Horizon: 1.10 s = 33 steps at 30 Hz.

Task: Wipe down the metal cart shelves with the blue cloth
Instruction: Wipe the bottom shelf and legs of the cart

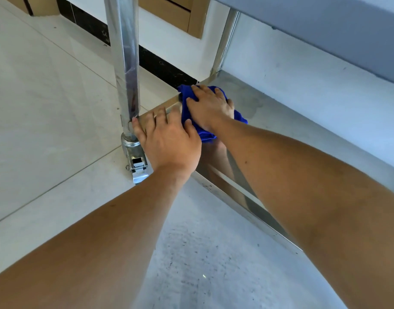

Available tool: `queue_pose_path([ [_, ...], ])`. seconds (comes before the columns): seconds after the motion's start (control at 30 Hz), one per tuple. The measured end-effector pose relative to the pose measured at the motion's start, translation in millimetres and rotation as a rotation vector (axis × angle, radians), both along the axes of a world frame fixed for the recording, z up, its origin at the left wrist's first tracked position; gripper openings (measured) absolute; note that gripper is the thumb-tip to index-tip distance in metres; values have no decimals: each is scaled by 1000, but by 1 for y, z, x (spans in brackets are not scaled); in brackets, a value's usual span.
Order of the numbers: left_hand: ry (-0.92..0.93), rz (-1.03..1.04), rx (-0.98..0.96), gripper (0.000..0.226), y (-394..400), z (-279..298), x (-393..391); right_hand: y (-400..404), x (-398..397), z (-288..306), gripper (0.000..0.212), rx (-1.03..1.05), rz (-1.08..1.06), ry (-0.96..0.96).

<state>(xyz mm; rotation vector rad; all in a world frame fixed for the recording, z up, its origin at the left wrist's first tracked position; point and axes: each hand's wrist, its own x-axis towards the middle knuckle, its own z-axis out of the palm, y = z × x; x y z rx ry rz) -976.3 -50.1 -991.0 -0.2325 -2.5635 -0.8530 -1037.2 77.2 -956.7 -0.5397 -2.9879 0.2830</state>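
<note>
The metal cart's bottom shelf is a shiny steel sheet low to the floor, with a raised front rim. A crumpled blue cloth lies at its left end, and my right hand presses flat on top of it. My left hand rests spread on the shelf's front left corner, fingertips against the upright steel post, holding nothing. Part of the cloth is hidden under my right hand.
A caster bracket sits under the post. An upper shelf overhangs at top right, and a rear post stands behind. Pale floor tiles spread left, with a dark skirting strip and wooden panels by the wall.
</note>
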Motion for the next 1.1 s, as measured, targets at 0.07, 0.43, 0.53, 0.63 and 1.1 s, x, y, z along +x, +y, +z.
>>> queue_pose_path([
  [0.07,-16,1,-38,46,0,-1,2,14,-4,-1,54,18,-57,18],
  [0.43,-43,24,-135,43,-8,0,-14,64,-20,1,57,1,-377,98],
  [0.53,-57,32,-165,44,-15,-8,-15,54,-14,-12,54,82,-203,12],
  [0.63,-67,32,-205,45,-21,-11,-17,46,2,-23,50,149,-39,-46],
  [1.1,-26,-463,-324,32,30,15,42,137,105,-17,60,37,-356,-39],
])
